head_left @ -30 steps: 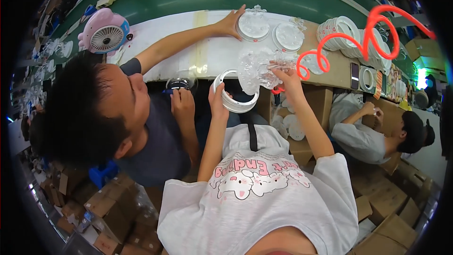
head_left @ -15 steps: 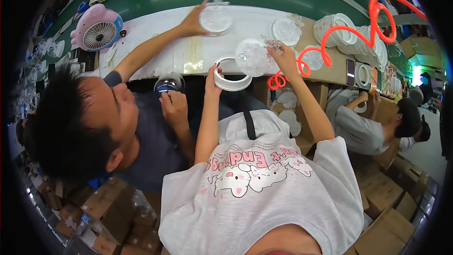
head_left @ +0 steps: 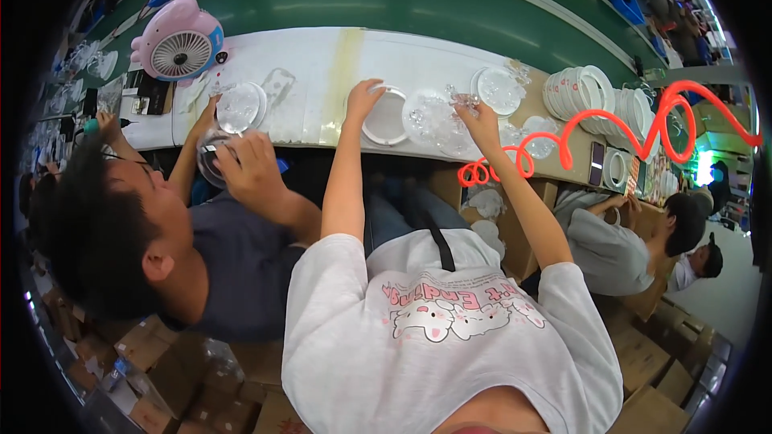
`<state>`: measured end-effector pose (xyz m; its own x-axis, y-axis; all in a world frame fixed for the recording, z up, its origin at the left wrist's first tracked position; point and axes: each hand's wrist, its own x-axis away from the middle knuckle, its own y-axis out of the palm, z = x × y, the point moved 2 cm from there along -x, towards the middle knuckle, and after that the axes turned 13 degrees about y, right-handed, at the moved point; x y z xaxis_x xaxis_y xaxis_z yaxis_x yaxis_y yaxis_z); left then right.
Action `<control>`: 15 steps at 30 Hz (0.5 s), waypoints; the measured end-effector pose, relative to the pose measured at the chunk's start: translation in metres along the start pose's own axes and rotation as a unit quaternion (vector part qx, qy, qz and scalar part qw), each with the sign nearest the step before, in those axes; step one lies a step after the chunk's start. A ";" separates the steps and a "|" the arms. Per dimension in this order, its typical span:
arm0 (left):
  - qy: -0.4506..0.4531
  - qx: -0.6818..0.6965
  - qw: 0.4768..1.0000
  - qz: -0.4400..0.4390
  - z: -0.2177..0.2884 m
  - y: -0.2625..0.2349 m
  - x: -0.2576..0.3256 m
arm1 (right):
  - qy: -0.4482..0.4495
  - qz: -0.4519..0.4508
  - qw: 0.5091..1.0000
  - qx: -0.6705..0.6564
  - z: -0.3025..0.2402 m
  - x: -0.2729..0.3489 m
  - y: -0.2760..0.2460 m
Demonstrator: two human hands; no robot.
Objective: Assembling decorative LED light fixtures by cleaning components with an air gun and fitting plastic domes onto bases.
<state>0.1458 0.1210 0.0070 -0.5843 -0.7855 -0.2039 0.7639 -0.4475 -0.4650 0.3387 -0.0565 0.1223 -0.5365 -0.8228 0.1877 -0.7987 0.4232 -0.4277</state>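
On the left, a pink fan (head_left: 181, 52) stands on the white-topped table (head_left: 310, 64). Nearer, a co-worker in a dark shirt (head_left: 245, 273) has one hand (head_left: 257, 169) by a clear dome and the other at the edge of a round white piece (head_left: 240, 108). At the right, a round white piece with clear plastic (head_left: 500, 90) lies on the far side, and a clear disc (head_left: 539, 135) lies nearer. Beyond these are stacked white rings (head_left: 575, 90), then a phone (head_left: 597, 162) and a loose ring (head_left: 615, 169) by the near edge. A red coiled hose (head_left: 567, 145) loops across this right side, its coils crossing the right forearm in view.

In the middle, the white ring (head_left: 384, 141) lies flat on the table. The left hand (head_left: 363, 103) is at its far left edge, fingers curved and partly parted; whether they pinch the rim, I cannot tell. The right hand (head_left: 476, 119) has its fingers closed on clear plastic pieces (head_left: 434, 116), which spread leftward, just beside the ring.
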 end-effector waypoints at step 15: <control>-0.122 -0.164 0.972 0.116 0.040 0.048 0.123 | -0.084 -0.062 0.970 0.218 -0.020 -0.064 0.086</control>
<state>0.1218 -0.0138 -0.0062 -0.2948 -0.9446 -0.1446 0.7153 -0.1178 -0.6888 0.2990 0.0397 0.0912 -0.3628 -0.9226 0.1309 -0.6436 0.1465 -0.7512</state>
